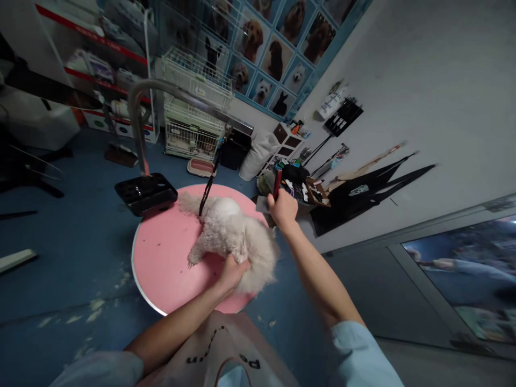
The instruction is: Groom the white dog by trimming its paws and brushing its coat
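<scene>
A fluffy white dog [226,228] stands on the round pink grooming table [161,258]. A dark loop strap [207,193] hangs down to it from the metal arm [193,97] overhead. My left hand [233,273] is closed on the dog's fur at the near side, its fingertips partly buried in the coat. Just past the table's right edge, my right hand [284,208] is wrapped round a red-handled tool [278,183], raised beside the dog and not touching it. The tool's working end is hard to make out. Which end of the dog is the head, I cannot tell.
A black tray [145,192] is fixed by the metal arm's post at the table's far left. Wire cages [191,137] and a shelf rack stand behind. Right of the table are a cluttered tool trolley [296,183] and black aprons [355,199] on the wall. Fur tufts lie on the floor.
</scene>
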{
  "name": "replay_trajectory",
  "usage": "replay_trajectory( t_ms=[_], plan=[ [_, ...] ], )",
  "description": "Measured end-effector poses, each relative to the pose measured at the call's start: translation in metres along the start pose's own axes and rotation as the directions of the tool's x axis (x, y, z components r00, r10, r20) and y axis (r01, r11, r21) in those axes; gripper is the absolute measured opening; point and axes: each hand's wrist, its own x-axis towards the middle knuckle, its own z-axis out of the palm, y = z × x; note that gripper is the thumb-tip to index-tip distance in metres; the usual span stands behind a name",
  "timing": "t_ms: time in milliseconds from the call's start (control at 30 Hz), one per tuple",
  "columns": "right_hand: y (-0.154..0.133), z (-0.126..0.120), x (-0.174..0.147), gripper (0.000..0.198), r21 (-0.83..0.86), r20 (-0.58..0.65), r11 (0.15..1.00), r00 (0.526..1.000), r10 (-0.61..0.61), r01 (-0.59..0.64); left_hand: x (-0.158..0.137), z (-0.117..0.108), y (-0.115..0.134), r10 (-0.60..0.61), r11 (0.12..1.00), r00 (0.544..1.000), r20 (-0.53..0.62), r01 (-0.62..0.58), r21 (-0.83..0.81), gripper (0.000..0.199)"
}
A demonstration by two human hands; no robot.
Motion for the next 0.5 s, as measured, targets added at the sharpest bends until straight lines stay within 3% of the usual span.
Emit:
replay_trajectory(
  t_ms=[67, 133, 267, 400, 433, 500],
  plan=[
    [-0.006, -0.003, -0.009, 0.031, 0.049, 0.087, 0.987, 0.984, -0.158, 0.154, -0.003, 0.0, 0.001, 0.037, 0.999, 0.999, 0.005, -0.037, -0.001, 0.035],
    [-0.009, -0.006, -0.013, 0.027, 0.047, 0.151, 0.972, 0.96, -0.235, 0.23, -0.004, 0.0, 0.002, 0.025, 1.0, 1.0, 0.005, -0.025, -0.012, 0.036],
    [-0.004, -0.014, -0.007, 0.033, -0.058, 0.034, 0.997, 0.999, -0.041, 0.043, -0.003, -0.003, -0.001, -0.002, 1.0, 0.999, 0.034, 0.002, -0.003, 0.036],
    [-0.004, -0.019, -0.01, 0.03, 0.031, 0.145, 0.977, 0.966, -0.215, 0.213, 0.002, -0.01, -0.013, 0.028, 0.999, 1.0, 0.0, -0.028, -0.026, 0.033],
    [-0.003, -0.019, -0.011, 0.028, 0.027, 0.172, 0.977, 0.962, -0.211, 0.21, 0.004, -0.012, -0.016, 0.015, 0.999, 1.0, -0.017, -0.015, -0.032, 0.034],
    [0.0, -0.02, -0.014, 0.03, -0.028, 0.124, 0.996, 0.989, -0.079, 0.083, 0.007, -0.015, -0.021, -0.012, 0.999, 0.999, -0.053, 0.009, -0.04, 0.036]
  ],
)
